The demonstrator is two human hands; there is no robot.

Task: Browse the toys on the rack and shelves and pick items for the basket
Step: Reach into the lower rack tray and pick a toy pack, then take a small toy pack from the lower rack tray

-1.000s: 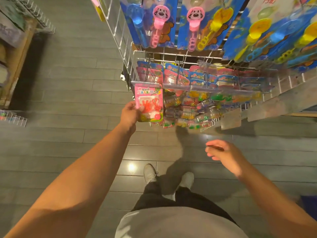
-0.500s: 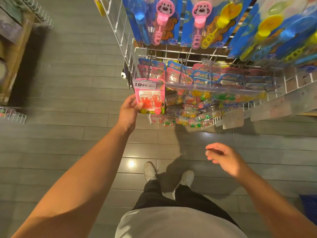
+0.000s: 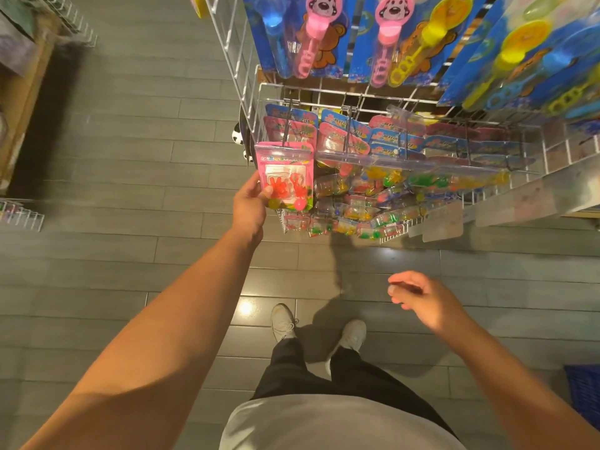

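The wire rack (image 3: pixel 246 76) fills the far right, bubble wands (image 3: pixel 308 37) hung above rows of small packs. The left hand (image 3: pixel 248 209) pinches a pink toy pack (image 3: pixel 285 177) at its lower left edge, the pack apparently on its peg at the rack's near left corner. The right hand (image 3: pixel 418 297) hangs loosely curled, holding nothing. Picking seems underway; next, slide it off the hook toward the blue basket (image 3: pixel 584 394), near right. Neighbouring packs (image 3: pixel 344 141) crowd close.

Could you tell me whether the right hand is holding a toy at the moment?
No, the right hand hangs loosely curled over the floor with nothing in it, while the left hand pinches the pink toy packet.
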